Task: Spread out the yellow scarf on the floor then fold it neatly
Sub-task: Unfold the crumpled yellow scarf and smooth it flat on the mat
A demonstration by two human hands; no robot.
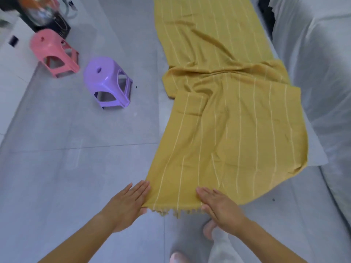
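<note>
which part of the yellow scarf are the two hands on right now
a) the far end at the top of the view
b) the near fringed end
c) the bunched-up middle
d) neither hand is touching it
B: the left hand and the right hand rest on the two near corners of the yellow scarf, just above its fringe.

We can't see the far end of the yellow scarf (228, 130), it runs off the top edge, well beyond the left grip (127, 204) and right grip (222, 207). Dark clutter (43, 16) past the left grip is pure blur. Foot (208, 229) behind the right grip: half hidden by the wrist.
</note>
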